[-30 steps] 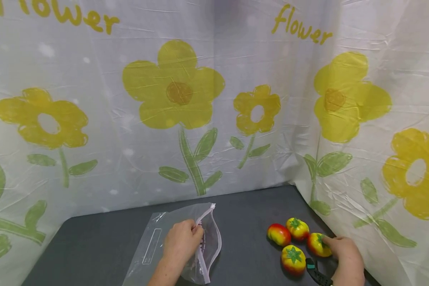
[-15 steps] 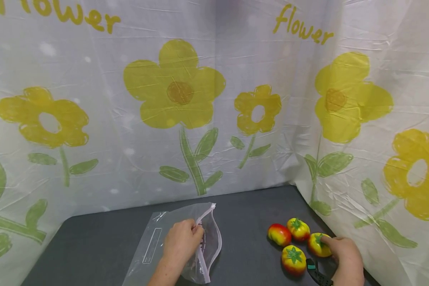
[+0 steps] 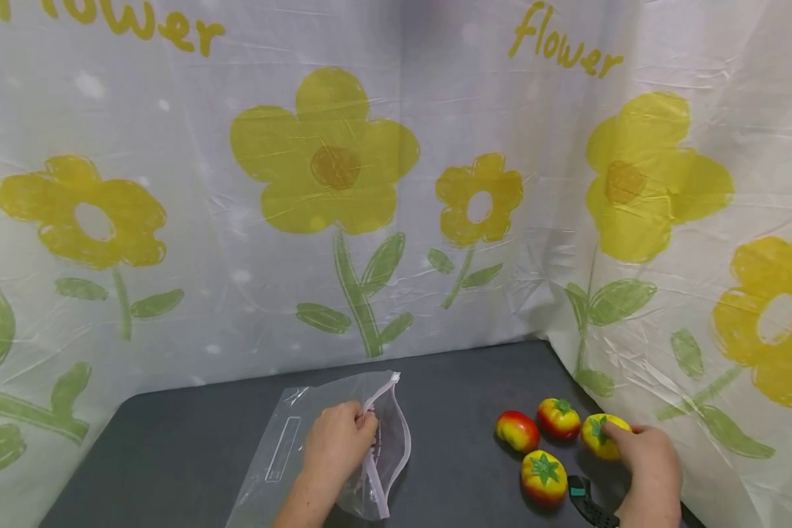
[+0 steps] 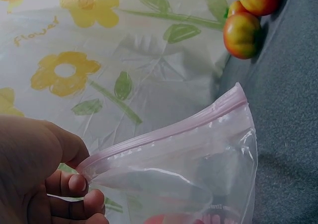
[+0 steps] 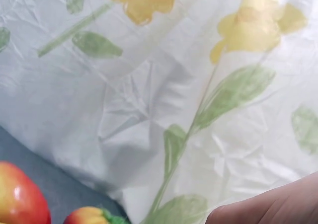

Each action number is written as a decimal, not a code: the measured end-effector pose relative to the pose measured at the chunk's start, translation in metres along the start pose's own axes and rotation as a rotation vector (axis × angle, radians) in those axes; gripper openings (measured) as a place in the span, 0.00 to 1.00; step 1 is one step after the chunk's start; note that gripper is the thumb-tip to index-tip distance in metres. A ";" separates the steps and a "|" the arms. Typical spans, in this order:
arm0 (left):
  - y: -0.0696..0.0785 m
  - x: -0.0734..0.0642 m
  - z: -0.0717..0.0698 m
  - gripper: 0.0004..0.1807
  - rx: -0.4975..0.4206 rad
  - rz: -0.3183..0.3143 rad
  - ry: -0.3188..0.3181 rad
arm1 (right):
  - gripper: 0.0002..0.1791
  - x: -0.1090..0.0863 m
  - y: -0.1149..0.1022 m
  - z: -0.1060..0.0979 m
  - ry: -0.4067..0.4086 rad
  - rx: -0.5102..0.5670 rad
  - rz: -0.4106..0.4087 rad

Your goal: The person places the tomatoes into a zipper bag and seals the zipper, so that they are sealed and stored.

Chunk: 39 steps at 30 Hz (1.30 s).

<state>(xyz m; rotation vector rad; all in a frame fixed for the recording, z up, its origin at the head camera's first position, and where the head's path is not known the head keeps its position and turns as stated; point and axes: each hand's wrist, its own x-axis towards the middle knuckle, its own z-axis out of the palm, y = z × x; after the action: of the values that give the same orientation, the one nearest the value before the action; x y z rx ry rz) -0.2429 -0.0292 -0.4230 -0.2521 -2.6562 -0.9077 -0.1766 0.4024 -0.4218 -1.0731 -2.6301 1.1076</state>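
Observation:
My left hand (image 3: 335, 445) pinches the pink zip edge of a clear zip-lock bag (image 3: 290, 418), whose mouth gapes to the right. The left wrist view shows thumb and fingers at one end of the zip strip (image 4: 169, 129). My right hand (image 3: 648, 458) grips a red-and-yellow toy tomato (image 3: 595, 444) with a green star-shaped top; a shadow shows beneath it. Close by on the table lie three similar ones: the front tomato (image 3: 544, 478), the left tomato (image 3: 517, 431) and the back tomato (image 3: 559, 419). Only part of my right hand shows in the right wrist view.
A dark grey table (image 3: 171, 455) lies under everything. White sheeting (image 3: 204, 293) printed with yellow flowers stands along its back and right sides, close behind my right hand. A black band (image 3: 590, 504) is around the right wrist.
My right hand has moved slightly right and up with the tomato. The back tomato has turned and shifted a little to the right. My left hand keeps its grip on the bag.

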 end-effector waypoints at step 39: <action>0.001 0.000 -0.001 0.20 0.017 0.004 0.001 | 0.45 -0.051 -0.096 0.023 -0.222 0.331 -0.302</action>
<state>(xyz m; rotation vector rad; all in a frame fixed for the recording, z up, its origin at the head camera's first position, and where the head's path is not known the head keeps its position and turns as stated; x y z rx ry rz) -0.2424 -0.0294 -0.4218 -0.2527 -2.6602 -0.8838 -0.2012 0.3091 -0.3667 -0.4971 -2.5185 1.5853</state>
